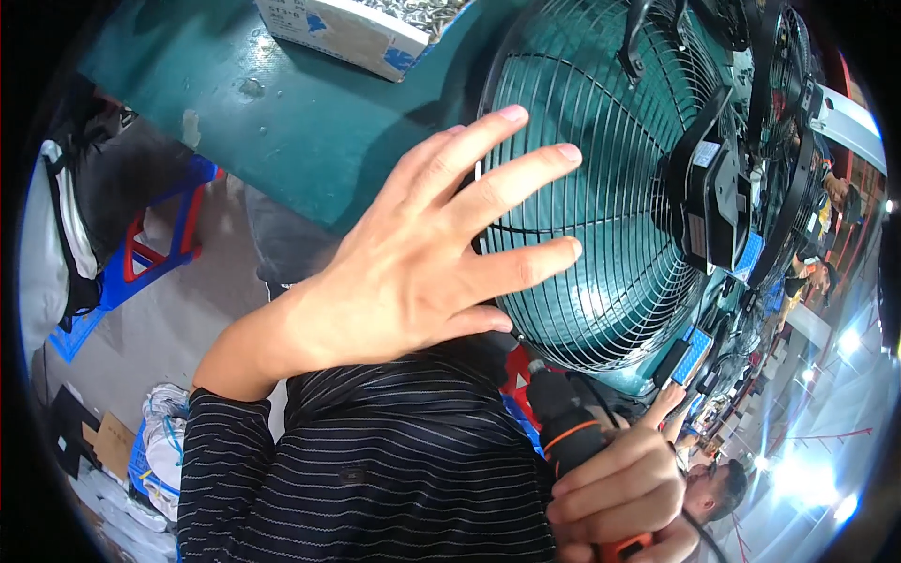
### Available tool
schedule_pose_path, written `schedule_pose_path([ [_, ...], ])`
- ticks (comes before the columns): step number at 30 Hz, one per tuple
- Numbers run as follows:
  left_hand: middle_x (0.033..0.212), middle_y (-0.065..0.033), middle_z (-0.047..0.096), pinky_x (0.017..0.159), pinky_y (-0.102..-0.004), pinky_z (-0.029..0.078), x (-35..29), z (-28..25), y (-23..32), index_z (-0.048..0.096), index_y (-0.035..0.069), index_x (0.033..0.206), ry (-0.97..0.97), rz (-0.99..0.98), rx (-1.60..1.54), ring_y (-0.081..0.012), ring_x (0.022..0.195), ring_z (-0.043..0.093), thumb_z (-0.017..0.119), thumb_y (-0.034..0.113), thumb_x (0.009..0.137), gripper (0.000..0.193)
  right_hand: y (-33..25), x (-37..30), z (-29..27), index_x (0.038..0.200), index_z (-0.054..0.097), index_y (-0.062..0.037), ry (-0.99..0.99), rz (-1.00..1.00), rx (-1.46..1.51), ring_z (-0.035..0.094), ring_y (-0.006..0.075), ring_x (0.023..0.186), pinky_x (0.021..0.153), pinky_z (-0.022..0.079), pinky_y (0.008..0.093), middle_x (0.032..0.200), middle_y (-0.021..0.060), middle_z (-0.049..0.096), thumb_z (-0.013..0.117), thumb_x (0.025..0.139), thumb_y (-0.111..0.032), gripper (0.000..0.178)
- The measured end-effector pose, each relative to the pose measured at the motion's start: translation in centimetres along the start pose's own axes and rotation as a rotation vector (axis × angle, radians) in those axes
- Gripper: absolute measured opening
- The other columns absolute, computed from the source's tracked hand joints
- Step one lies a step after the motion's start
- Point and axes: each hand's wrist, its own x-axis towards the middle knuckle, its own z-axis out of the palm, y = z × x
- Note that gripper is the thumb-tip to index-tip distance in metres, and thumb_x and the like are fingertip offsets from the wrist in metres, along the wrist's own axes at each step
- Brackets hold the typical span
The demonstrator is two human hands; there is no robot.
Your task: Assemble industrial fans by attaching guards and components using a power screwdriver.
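Note:
A black wire fan guard (601, 197) with a dark motor housing (709, 192) stands on the green tabletop. My left hand (422, 244) reaches over the guard's near rim with its fingers spread, and nothing is in its grasp. Whether those fingertips touch the wires, I cannot tell. Lower right, my right hand (619, 497) is wrapped round a black and orange power screwdriver (570, 427). Its tip points up at the lower edge of the guard, close to the rim.
A cardboard box (361, 33) of small metal parts sits at the back of the green table (282, 122). More fans (784, 141) stand to the right, with people beyond. Left of the table are a blue and red stool (164, 235) and a blue crate (141, 460).

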Motion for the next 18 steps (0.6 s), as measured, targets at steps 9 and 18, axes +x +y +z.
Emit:
schedule_pose_path([
  [9, 0.15, -0.0155, 0.041, 0.107, -0.0561, 0.037, 0.1, 0.2, 0.2, 0.063, 0.023, 0.123, -0.006, 0.002, 0.01, -0.0458, 0.138, 0.033, 0.084, 0.027, 0.057, 0.07, 0.2, -1.0, 2.0, 0.118, 0.051, -0.0035, 0.161, -0.082, -0.049, 0.061, 0.0179, 0.052, 0.047, 0.055, 0.0298, 0.074, 0.0076, 0.06, 0.07, 0.08, -0.003, 0.042],
  [18, 0.149, -0.0138, 0.043, 0.107, -0.0546, 0.037, -0.2, 0.5, 0.2, 0.063, 0.024, 0.122, 0.027, 0.011, 0.05, -0.044, 0.138, 0.033, 0.084, 0.028, 0.056, 0.069, 0.8, 1.2, 0.0, 0.113, 0.053, -0.0047, -0.02, 0.012, 0.138, 0.061, 0.0182, 0.051, 0.047, 0.055, 0.0297, 0.072, 0.0077, 0.059, 0.07, 0.081, 0.0, 0.037],
])
